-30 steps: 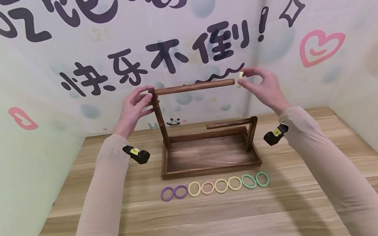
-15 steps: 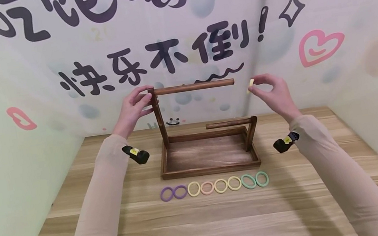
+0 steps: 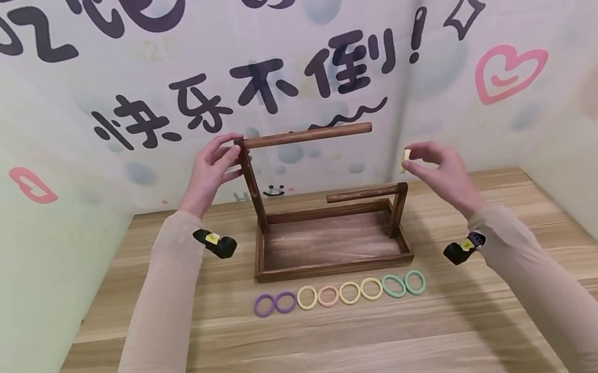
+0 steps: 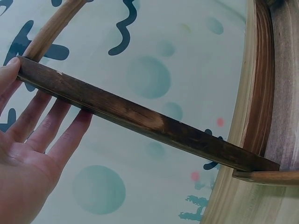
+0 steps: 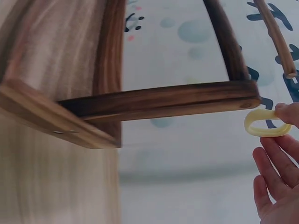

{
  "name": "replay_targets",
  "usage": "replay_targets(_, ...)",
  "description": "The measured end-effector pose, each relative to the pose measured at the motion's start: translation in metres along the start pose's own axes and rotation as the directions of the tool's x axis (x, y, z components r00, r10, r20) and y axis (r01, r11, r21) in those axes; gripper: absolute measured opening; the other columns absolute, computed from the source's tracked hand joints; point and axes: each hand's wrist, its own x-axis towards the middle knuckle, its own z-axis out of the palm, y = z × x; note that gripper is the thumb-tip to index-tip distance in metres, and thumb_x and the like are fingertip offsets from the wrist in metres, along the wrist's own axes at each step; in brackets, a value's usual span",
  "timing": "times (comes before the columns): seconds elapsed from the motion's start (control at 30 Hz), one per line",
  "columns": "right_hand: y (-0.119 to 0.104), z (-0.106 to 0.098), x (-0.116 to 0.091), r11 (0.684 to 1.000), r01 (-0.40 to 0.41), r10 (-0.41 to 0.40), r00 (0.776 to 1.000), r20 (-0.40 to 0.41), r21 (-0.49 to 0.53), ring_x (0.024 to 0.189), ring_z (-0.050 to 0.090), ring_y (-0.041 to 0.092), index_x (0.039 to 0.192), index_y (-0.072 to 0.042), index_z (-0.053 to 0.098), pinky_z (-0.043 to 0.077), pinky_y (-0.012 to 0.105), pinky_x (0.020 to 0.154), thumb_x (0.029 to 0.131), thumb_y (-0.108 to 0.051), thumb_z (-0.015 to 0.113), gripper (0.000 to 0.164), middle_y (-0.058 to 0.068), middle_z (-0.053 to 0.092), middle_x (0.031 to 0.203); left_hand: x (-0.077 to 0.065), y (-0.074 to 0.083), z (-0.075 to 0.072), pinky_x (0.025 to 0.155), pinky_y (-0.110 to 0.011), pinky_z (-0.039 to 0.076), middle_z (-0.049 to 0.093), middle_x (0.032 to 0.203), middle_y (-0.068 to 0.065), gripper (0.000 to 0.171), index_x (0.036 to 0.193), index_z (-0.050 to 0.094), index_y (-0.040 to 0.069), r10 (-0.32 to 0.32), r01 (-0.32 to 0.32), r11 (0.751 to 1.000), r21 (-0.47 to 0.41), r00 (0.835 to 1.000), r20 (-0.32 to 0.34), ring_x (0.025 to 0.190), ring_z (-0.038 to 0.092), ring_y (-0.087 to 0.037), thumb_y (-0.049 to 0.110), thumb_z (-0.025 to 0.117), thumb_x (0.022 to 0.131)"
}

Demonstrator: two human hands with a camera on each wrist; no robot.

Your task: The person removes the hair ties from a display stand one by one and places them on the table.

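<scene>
In the head view, my left hand (image 3: 212,172) holds the top of the tall post (image 3: 251,183) of a dark wooden two-armed stand. The left wrist view shows the thumb on one side of this post and fingertips against its other side. My right hand (image 3: 442,171) pinches a pale yellow hair tie (image 5: 266,133) between thumb and fingers, squeezed into a flat oval. It is in the air just beyond the post end of the short lower arm (image 3: 360,195). Both the long upper arm (image 3: 308,136) and the lower arm are bare.
The stand's shallow tray (image 3: 336,267) sits on the wood-grain table (image 3: 323,361). In front of it lies a row of several hair ties: purple, yellow, pink and green (image 3: 406,284). A printed cloth wall (image 3: 278,36) closes off the back.
My right hand has moved down and to the right with the yellow hair tie, away from the upper arm's free end. The left hand has stayed on the post.
</scene>
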Motion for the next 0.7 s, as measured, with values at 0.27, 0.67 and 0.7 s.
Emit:
replay_targets(0.27, 0.006, 0.005, -0.021, 0.999, 0.043, -0.043, 0.999, 0.025, 0.010, 0.099, 0.057, 0.016, 0.122, 0.005, 0.059, 0.046, 0.024, 0.088, 0.093, -0.011, 0.066, 0.034, 0.020, 0.062, 0.113, 0.000, 0.000, 0.000, 0.087, -0.042, 0.054, 0.063, 0.108, -0.013, 0.026, 0.123, 0.062, 0.015, 0.003, -0.003, 1.000, -0.005, 1.000, 0.000, 0.098, 0.064, -0.021, 0.016, 0.060, 0.097)
replay_targets(0.67, 0.019, 0.005, -0.033, 0.993, 0.085, -0.078, 0.994, -0.081, 0.087, 0.087, 0.060, 0.002, 0.108, 0.010, 0.061, 0.049, 0.012, 0.076, 0.092, -0.004, 0.064, 0.021, 0.005, 0.065, 0.097, 0.000, -0.001, 0.001, 0.088, -0.043, 0.053, 0.063, 0.108, -0.013, 0.027, 0.123, 0.062, 0.015, 0.001, -0.001, 1.000, -0.002, 1.000, -0.011, 0.099, 0.064, -0.022, 0.018, 0.061, 0.097)
replay_targets(0.7, 0.020, 0.004, -0.034, 0.993, 0.085, -0.078, 0.993, -0.091, 0.083, 0.086, 0.060, 0.003, 0.107, 0.009, 0.062, 0.049, 0.012, 0.075, 0.092, -0.004, 0.065, 0.020, 0.004, 0.065, 0.096, 0.000, -0.001, 0.001, 0.088, -0.043, 0.053, 0.063, 0.108, -0.013, 0.027, 0.123, 0.062, 0.015, 0.001, -0.001, 1.000, -0.001, 1.000, -0.011, 0.100, 0.064, -0.022, 0.018, 0.061, 0.097)
